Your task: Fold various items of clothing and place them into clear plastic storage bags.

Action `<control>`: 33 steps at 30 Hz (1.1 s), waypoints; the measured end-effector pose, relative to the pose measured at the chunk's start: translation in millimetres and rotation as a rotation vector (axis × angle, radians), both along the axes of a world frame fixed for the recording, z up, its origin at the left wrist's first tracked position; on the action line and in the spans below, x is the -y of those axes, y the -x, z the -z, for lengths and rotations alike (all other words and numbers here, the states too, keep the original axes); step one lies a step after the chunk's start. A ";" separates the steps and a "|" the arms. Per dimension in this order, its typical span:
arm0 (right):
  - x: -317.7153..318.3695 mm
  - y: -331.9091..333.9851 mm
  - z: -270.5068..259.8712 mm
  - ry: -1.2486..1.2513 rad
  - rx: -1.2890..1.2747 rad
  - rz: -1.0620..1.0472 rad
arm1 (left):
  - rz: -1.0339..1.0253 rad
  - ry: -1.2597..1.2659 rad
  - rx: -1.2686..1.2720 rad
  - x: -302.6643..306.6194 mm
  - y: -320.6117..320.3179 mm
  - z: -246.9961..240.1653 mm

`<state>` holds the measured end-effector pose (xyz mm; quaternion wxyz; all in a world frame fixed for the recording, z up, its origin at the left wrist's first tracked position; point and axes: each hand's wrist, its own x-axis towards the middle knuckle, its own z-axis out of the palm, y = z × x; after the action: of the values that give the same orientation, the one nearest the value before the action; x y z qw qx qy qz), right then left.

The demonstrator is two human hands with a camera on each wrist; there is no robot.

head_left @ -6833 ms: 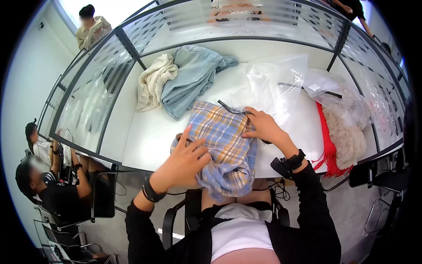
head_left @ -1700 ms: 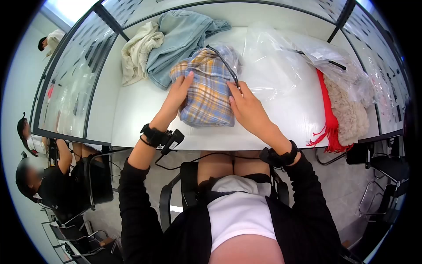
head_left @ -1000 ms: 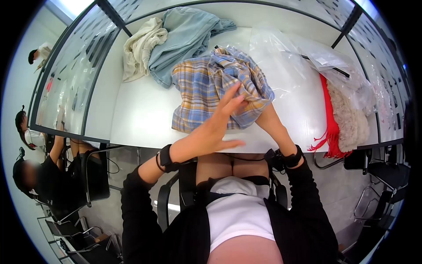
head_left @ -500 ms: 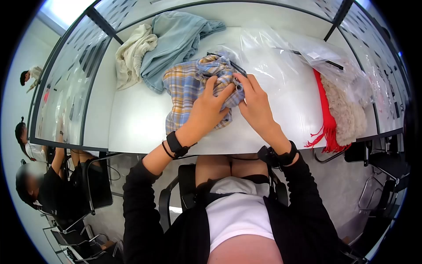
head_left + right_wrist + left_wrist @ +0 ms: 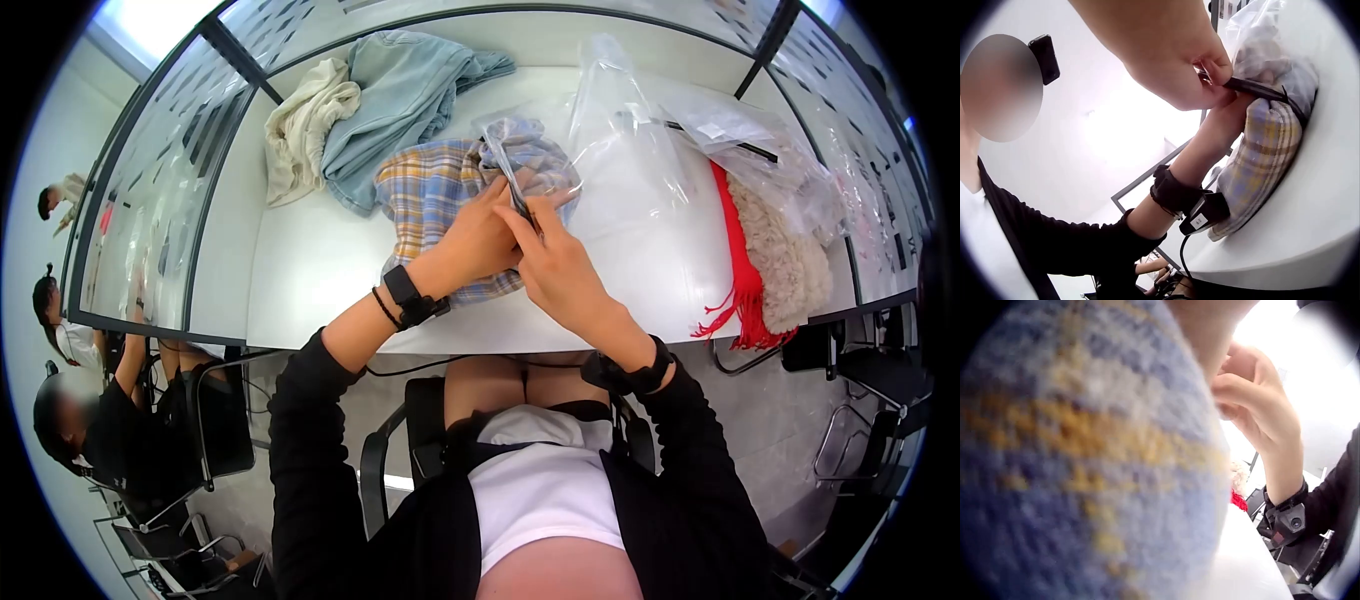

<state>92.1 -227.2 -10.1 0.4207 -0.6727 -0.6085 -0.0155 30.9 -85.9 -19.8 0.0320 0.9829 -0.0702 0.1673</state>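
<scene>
A folded blue, yellow and white plaid cloth lies on the white table, its right part inside a clear plastic bag with a black strip along its mouth. My right hand pinches this black strip between thumb and fingers. Beneath it, my left hand reaches over the cloth and past the strip, its extended fingers showing through the plastic. In the left wrist view the plaid cloth fills most of the picture, with my right hand beyond it.
Light blue jeans and a cream garment lie at the back left. More clear plastic bags spread at the back right, beside a red fringed scarf and a beige fluffy item. Dark-framed clear partitions border the table.
The plaid cloth has gone partly into the bag. In the last half second my left fingers have slipped past the black strip, and my right hand has moved left, drawing the strip over them.
</scene>
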 end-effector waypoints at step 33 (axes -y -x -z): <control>-10.4 -22.6 -5.2 0.331 0.281 0.303 | -0.386 0.888 -0.166 -56.7 72.4 13.5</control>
<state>114.8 -216.9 -4.9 0.2091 -0.8071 -0.5475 -0.0718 -41.4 -29.2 -33.4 0.4220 0.8792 0.1944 0.1051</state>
